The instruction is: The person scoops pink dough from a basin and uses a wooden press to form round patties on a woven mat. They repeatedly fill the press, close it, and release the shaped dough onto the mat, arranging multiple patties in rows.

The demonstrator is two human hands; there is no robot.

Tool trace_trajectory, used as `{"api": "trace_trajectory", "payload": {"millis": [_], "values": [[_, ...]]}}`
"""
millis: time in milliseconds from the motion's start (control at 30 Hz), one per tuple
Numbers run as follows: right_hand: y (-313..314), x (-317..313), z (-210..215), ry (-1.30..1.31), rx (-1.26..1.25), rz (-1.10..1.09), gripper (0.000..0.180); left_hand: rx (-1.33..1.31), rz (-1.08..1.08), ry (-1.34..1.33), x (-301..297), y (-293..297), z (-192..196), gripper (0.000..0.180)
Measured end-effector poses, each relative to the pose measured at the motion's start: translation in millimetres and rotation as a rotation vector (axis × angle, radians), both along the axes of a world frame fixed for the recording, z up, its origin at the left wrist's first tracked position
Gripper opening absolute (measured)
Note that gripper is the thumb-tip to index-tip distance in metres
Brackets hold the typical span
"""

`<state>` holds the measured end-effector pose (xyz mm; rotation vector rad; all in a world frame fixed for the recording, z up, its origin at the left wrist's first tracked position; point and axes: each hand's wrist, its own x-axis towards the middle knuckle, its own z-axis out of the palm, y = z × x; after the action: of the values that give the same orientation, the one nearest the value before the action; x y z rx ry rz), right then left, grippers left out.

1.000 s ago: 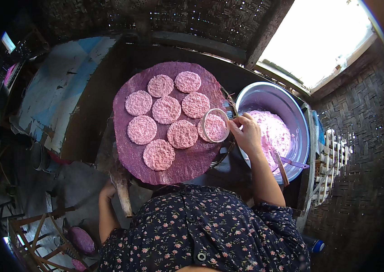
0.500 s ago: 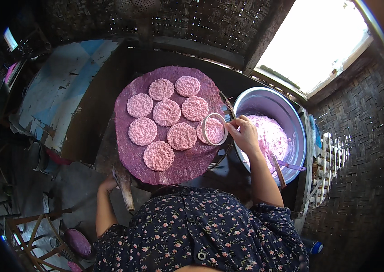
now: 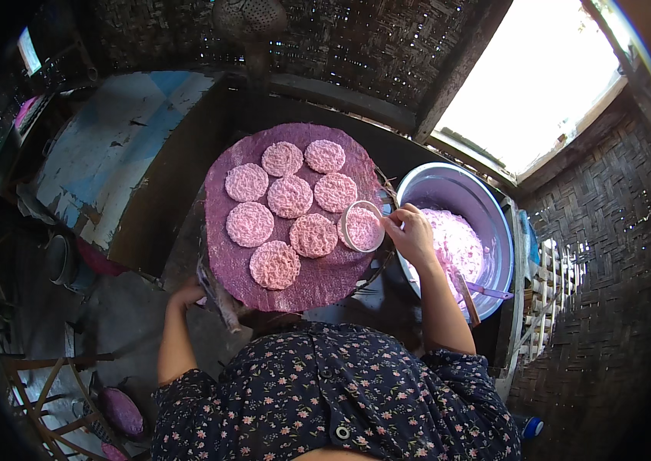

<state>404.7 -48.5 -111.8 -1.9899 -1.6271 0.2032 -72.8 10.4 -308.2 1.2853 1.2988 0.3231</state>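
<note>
My right hand [image 3: 411, 232] pinches the rim of a thin pale ring mould [image 3: 345, 231]. The ring surrounds a round of pink crumbly dough [image 3: 363, 229] at the right edge of a purple cloth-covered round board [image 3: 329, 286]. Several other flat pink rounds, such as the middle one [image 3: 289, 197], lie spread over the cloth. Low at the board's left front is my left hand [image 3: 189, 293], beside a weathered piece of wood [image 3: 220, 296]; its fingers are mostly hidden. Right of the board, a large purple-grey basin [image 3: 501, 230] holds loose pink dough [image 3: 452, 238].
A flat wooden stick [image 3: 465, 298] and a purple-handled utensil [image 3: 492, 292] lean in the basin. A white plastic lattice basket [image 3: 547, 288] stands right of it. Peeling blue-white panel [image 3: 102, 146] at left; woven walls [image 3: 594, 307] and a bright window opening [image 3: 529, 77] enclose the space.
The whole view has shifted slightly. My right hand still holds the ring around the same dough round, and the ring looks lower and closer about it. My left hand stays by the wood.
</note>
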Motion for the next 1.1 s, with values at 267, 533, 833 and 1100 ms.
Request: {"api": "trace_trajectory", "payload": {"millis": [267, 533, 833, 1100], "values": [[-96, 20, 30, 0.028, -0.167, 0.158, 0.016, 0.170, 0.010, 0.612, 31, 36, -13, 0.046], [-155, -20, -59, -0.600, -0.393, 0.036, 0.015, 0.366, 0.102, 0.520, 50, 46, -33, 0.059], [-15, 13, 24, -0.192, 0.363, 0.094, 0.021, 0.473, 0.694, -0.369, 87, -30, 100, 0.056], [175, 25, -20, 0.190, -0.112, 0.209, 0.041, 0.720, 0.633, -0.217, 129, -69, 134, 0.030]]}}
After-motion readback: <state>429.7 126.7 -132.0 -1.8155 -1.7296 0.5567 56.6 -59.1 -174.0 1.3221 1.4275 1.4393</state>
